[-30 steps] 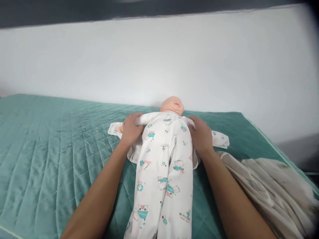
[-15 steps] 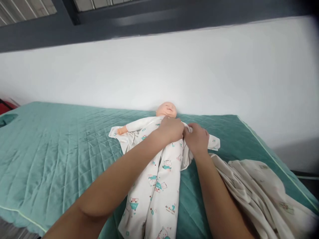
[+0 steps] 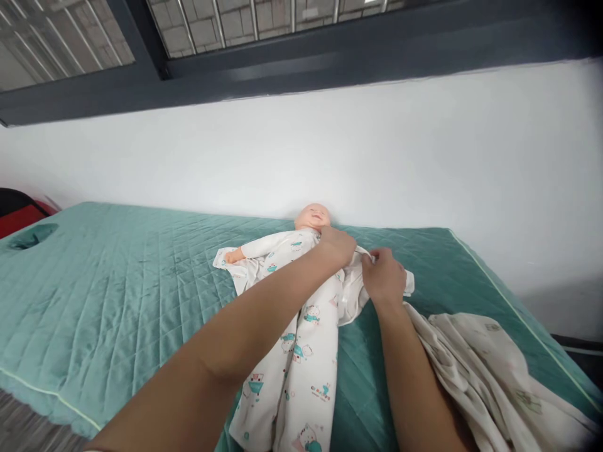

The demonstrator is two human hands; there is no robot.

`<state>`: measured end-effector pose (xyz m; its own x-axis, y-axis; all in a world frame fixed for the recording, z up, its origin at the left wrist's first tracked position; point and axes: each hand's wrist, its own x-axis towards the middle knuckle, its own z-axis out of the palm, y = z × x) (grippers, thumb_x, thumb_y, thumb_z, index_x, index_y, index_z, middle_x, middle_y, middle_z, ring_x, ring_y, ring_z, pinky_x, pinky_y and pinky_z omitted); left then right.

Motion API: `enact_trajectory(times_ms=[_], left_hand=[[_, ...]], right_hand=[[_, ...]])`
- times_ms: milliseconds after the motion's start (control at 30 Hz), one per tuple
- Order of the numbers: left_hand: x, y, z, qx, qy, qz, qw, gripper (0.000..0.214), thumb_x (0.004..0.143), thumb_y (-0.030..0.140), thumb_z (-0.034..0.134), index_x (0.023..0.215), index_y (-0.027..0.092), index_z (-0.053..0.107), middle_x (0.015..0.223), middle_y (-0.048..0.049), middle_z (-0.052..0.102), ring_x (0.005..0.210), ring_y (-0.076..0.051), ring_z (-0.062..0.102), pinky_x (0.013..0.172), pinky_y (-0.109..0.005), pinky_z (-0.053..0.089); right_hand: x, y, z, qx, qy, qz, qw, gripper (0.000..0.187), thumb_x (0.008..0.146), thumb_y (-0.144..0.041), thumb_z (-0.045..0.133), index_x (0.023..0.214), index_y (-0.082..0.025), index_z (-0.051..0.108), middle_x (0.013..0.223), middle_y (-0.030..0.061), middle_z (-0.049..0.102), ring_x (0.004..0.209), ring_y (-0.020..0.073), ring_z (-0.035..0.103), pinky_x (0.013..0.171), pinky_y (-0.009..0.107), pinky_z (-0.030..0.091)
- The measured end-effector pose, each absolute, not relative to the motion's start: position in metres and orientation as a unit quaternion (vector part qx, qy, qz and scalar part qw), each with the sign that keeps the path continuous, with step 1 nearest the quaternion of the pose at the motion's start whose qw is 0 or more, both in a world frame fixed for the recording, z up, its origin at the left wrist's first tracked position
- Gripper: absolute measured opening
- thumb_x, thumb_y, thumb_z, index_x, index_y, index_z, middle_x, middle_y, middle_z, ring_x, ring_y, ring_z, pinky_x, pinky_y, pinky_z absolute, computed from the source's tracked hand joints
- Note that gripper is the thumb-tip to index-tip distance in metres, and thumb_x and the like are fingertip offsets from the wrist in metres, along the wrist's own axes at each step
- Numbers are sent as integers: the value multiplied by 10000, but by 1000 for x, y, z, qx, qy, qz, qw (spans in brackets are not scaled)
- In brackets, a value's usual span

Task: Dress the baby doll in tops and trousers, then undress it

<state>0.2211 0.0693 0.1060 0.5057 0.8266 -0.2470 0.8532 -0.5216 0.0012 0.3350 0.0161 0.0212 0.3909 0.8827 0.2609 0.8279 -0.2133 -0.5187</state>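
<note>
A baby doll lies on its back, head toward the wall, dressed in a white printed outfit with long legs. Its arm on the left, in a white sleeve, ends in a bare hand. Under and beside the doll a white printed top is spread, one sleeve out to each side. Over the doll's shoulder on the right, my left hand is closed on the cloth, its fingertips hidden. My right hand pinches the edge of the white top just beside it.
A green quilted cover lies over the bed. Crumpled cream cloth is heaped at the right, by my right forearm. Behind stands a white wall below a dark window frame. A red and black object is at far left.
My right hand has moved a little to the right, away from my left, drawing the top's edge out between them. The view has tilted up slightly, showing more window.
</note>
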Motion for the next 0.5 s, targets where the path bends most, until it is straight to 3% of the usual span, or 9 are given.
enact_trajectory(times_ms=[133,267,500], left_hand=[[212,77,111,858,490,-150,36,461,749,266,749,1197,160,715,1271,-187,701,1127,-359,666,955,-508,520],[220,70,97,872,466,-147,17,477,859,235,625,1331,167,632,1404,-174,629,1280,-350,584,1046,-523,471],[227,66,78,900,417,-129,7,410,899,200,570,1301,144,632,1296,-178,689,1211,-322,632,1003,-469,494]], right_hand=[[339,17,20,-775,-538,55,326,281,890,-330,480,1063,-171,634,949,126,714,953,283,634,940,422,416],[333,16,22,-780,-550,62,292,282,904,-355,508,1074,-171,636,1021,144,724,1021,300,641,953,430,410],[331,16,26,-788,-553,110,246,313,973,-375,463,1158,-162,601,1000,156,728,1047,313,664,933,417,410]])
